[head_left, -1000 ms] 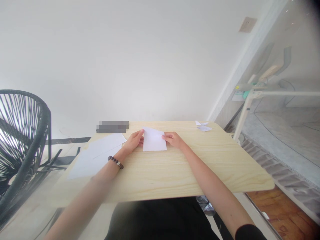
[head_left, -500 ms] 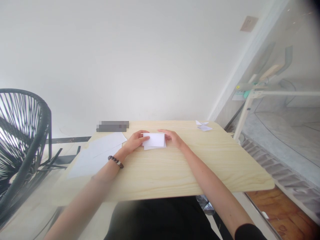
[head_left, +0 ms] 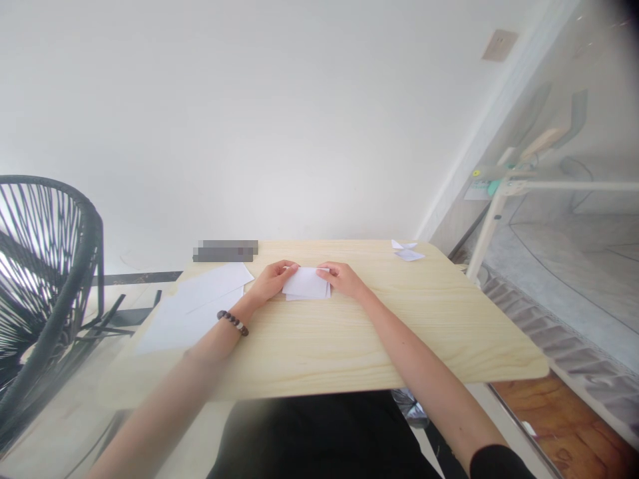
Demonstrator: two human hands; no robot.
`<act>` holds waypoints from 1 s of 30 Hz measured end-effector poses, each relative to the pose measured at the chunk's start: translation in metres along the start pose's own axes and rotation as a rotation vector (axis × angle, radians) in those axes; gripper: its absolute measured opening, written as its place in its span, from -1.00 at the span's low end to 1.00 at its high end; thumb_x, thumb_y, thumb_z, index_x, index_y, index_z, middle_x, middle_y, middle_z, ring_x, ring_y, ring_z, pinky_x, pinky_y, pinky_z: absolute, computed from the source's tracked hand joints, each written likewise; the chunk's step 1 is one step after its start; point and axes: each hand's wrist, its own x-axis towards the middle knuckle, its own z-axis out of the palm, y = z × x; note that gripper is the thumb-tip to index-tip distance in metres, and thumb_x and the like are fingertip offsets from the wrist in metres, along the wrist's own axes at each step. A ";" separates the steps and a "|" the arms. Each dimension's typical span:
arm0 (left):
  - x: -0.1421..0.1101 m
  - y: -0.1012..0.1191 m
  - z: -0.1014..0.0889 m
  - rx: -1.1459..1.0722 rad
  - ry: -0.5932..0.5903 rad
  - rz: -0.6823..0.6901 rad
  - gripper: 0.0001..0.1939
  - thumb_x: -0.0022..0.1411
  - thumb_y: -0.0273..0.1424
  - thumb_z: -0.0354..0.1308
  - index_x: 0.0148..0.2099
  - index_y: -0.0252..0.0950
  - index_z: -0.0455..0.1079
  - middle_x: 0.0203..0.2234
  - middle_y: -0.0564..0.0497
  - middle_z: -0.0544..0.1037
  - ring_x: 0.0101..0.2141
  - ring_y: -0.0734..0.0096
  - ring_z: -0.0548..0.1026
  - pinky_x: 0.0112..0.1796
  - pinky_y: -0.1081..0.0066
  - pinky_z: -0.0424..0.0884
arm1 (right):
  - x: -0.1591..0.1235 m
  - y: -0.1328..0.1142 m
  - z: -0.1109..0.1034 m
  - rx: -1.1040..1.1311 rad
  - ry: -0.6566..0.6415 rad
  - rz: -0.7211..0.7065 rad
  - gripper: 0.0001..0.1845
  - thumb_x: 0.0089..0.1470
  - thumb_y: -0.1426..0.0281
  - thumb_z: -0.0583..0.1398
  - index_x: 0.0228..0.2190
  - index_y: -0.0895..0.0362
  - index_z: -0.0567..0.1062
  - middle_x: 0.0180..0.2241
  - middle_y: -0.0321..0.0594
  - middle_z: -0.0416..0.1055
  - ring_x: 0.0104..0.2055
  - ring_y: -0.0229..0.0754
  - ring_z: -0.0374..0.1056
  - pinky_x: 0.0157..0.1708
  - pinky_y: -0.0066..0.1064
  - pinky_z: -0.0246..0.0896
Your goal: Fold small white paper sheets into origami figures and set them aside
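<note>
A small folded sheet of white paper (head_left: 305, 285) is held just over the middle of the table, its layers slightly out of line along the lower edge. My left hand (head_left: 272, 279), with a dark beaded bracelet (head_left: 232, 322) on the wrist, pinches the paper's upper left corner. At the upper right corner my right hand (head_left: 344, 277) grips it, thumb on top and fingers behind. The fingers behind the paper are partly hidden.
Larger white sheets (head_left: 200, 299) lie on the left of the pale wooden table (head_left: 399, 346). Folded paper pieces (head_left: 408, 253) rest at the back right. A blurred dark object (head_left: 224, 251) sits at the back left. A black woven chair (head_left: 44, 266) stands left.
My right hand has closed on the paper's right corner, its thumb now on top. The left thumb has slid up to the top edge. The upper layer has shifted slightly left and down.
</note>
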 end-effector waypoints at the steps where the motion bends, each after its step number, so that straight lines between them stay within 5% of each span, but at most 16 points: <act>1: 0.001 -0.002 0.000 0.000 -0.004 -0.004 -0.54 -0.02 -0.07 0.01 -0.22 -0.35 0.34 -0.53 0.03 0.43 -0.58 0.54 0.30 -0.60 0.55 0.13 | 0.000 0.000 0.000 0.007 -0.010 0.007 -0.60 -0.06 0.15 0.02 -0.34 0.19 0.42 -0.41 -0.22 0.39 -0.45 -0.30 0.26 -0.48 -0.52 0.12; 30: 0.005 -0.009 0.000 -0.056 -0.023 0.021 -0.60 -0.05 -0.15 0.08 -0.22 -0.33 0.34 -0.41 -0.02 0.46 -0.45 0.46 0.36 -0.46 0.49 0.22 | -0.001 0.002 -0.001 0.043 -0.040 0.036 -0.63 -0.07 0.18 0.04 -0.31 0.18 0.42 -0.42 -0.21 0.39 -0.45 -0.29 0.28 -0.47 -0.49 0.17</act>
